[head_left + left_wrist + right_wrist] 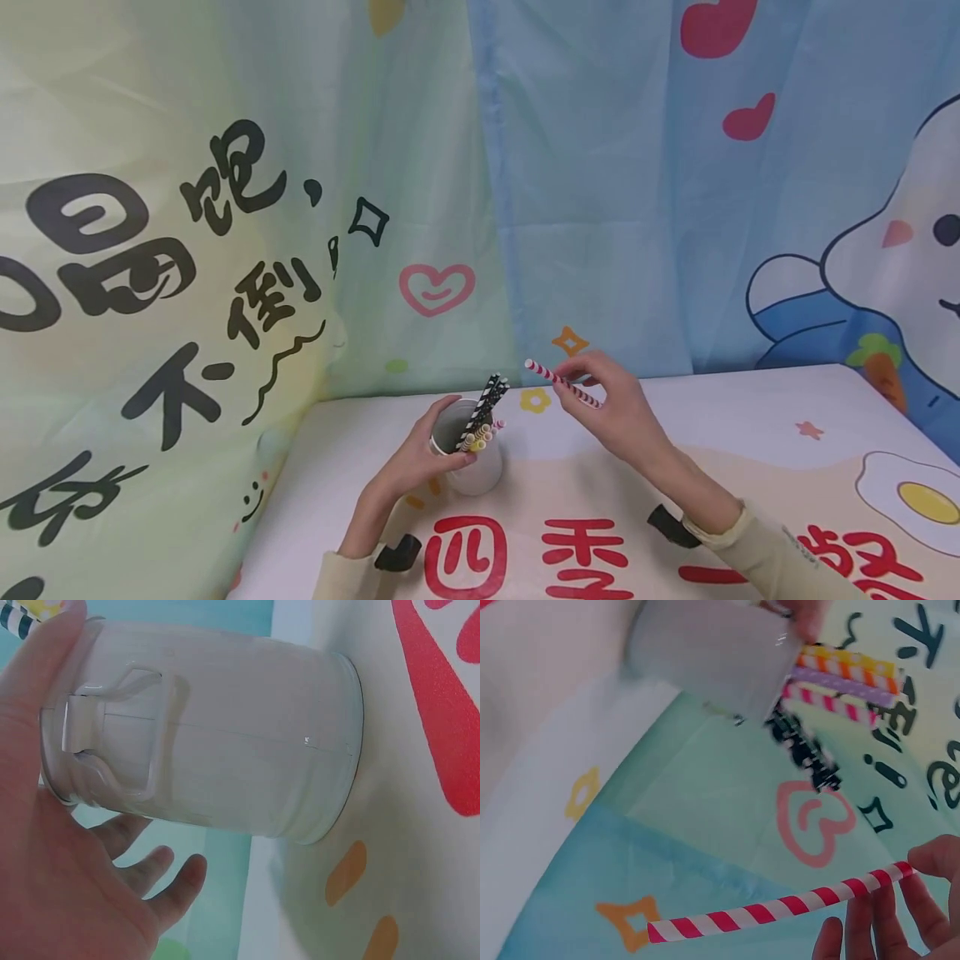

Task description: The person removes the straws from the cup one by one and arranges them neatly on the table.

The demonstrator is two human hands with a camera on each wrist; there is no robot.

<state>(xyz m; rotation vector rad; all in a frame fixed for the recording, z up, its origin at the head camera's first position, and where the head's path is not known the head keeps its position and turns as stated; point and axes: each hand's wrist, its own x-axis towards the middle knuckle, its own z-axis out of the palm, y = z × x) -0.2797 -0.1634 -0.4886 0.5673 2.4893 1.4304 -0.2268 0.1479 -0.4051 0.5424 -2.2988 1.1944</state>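
Note:
My left hand (412, 454) grips the rim of a white bucket (477, 477), thumb on the near side and fingers round the far side. In the left wrist view, the bucket's side handle (154, 735) shows. Black-and-white patterned straws (486, 408) lean out of its mouth. Yellow straws (847, 660), an orange-striped one, a purple dotted one (844, 681) and a pink-striped one (832, 703) stick out too. To the right of the bucket and above the table, my right hand (618, 412) pinches one red-and-white striped straw (780, 907) near its end.
Under the hands is a table (750, 408) with a printed cover of red characters, a flower and a fried egg (918, 504). Printed curtains (592, 183) hang right behind its far edge and along the left. Dark bands (397, 552) sit at both wrists.

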